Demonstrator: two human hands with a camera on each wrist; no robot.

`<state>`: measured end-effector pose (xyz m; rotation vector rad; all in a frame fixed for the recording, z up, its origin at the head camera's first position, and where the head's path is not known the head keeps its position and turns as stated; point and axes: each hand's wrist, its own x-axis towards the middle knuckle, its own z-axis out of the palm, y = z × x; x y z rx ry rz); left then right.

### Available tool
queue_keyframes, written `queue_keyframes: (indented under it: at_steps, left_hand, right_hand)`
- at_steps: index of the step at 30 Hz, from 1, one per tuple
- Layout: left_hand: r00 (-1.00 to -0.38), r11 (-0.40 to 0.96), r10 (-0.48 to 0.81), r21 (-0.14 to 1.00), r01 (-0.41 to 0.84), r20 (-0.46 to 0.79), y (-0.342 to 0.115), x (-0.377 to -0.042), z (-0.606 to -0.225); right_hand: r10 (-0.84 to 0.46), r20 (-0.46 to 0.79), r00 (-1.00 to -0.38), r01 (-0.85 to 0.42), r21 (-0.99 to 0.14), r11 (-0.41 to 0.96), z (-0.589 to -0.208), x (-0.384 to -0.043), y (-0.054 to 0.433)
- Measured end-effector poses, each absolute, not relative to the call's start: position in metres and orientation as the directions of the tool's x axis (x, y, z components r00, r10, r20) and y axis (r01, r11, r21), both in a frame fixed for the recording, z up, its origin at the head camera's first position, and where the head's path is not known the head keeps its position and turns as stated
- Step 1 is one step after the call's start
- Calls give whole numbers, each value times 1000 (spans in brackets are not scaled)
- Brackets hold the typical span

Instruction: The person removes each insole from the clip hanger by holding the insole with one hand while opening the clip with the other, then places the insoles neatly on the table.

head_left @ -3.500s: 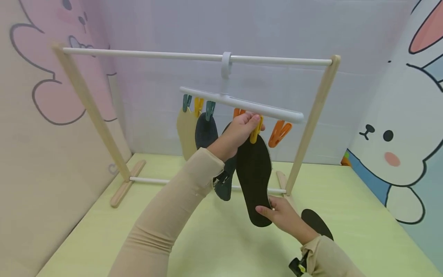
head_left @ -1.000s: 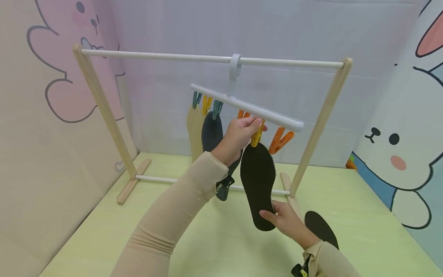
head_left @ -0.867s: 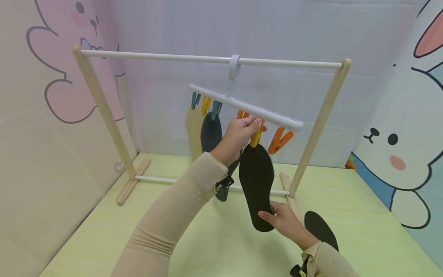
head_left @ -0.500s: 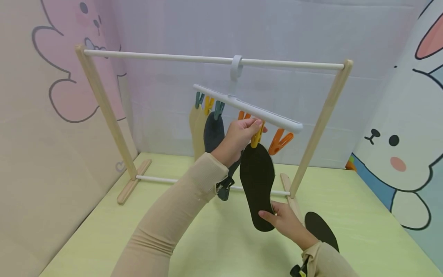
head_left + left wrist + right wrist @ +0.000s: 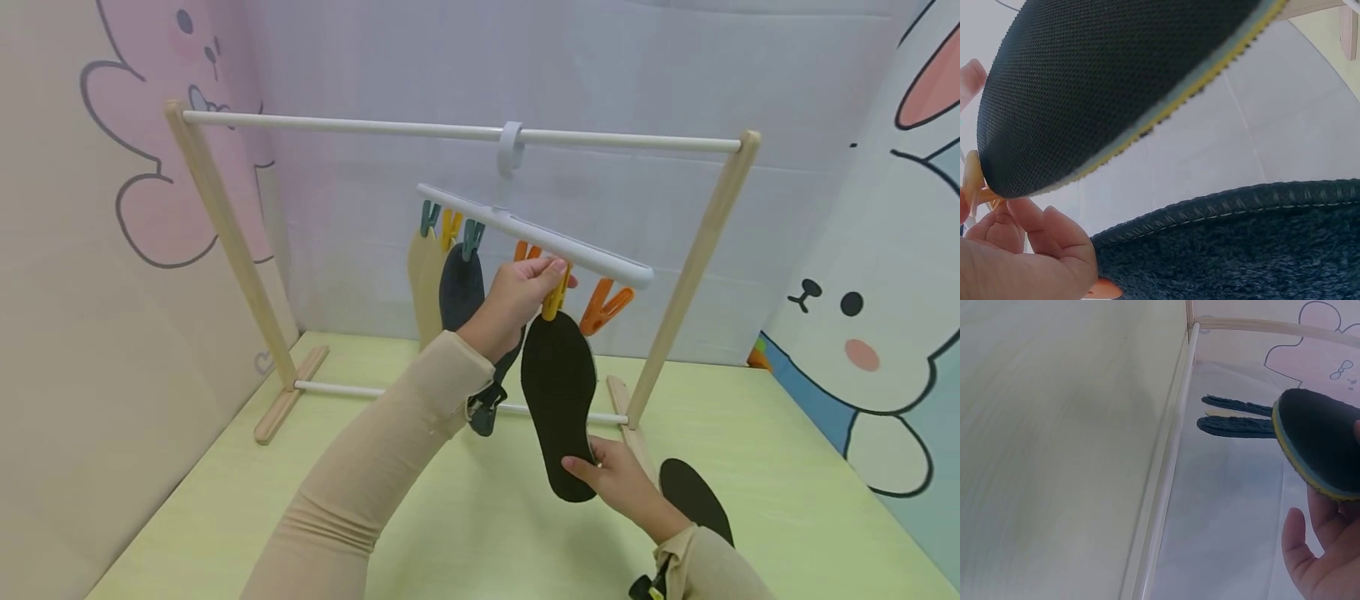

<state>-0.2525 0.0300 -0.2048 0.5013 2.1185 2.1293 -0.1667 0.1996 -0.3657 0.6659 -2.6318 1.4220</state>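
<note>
My left hand (image 5: 517, 296) pinches a yellow clothespin (image 5: 556, 293) under the right half of a white hanger (image 5: 577, 248). Below that clothespin, a black insole (image 5: 558, 400) slants down, its top meeting the clothespin's lower end; how firmly it is clipped I cannot tell. My right hand (image 5: 618, 479) holds the insole's lower end, thumb on the dark face. In the left wrist view the insole (image 5: 1104, 87) shows a textured dark face and a yellow-and-grey edge. Behind my left wrist hang dark blue insoles (image 5: 461, 287), one partly hidden, and a cream insole (image 5: 426, 283) at the far left.
The hanger hooks over the white bar (image 5: 337, 125) of a wooden-legged rack. An orange clothespin (image 5: 604, 307) hangs at the hanger's right end, another (image 5: 527, 250) behind my left hand. A second black insole (image 5: 696, 498) lies on the table (image 5: 795, 467) by my right forearm.
Since the earliest frame, the hanger's right end has dipped and the black insole sits lower against the yellow clothespin. Over the last second, both hands keep their holds with almost no movement.
</note>
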Motion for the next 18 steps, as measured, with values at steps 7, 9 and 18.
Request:
queue_keyframes:
  at_steps: [7, 9, 18]
  left_hand:
    - [-944, -20, 295, 988, 151, 150, 31, -253, -205]
    - [-943, -18, 296, 988, 152, 150, 31, -254, -206]
    - [-940, -17, 302, 987, 160, 158, 31, -256, -206]
  right_hand:
    - [-339, 286, -896, -427, -763, 485, -369, -167, 201]
    - [-337, 285, -897, -426, -763, 487, -370, -167, 202]
    - [-342, 293, -893, -437, -747, 501, -372, -169, 206]
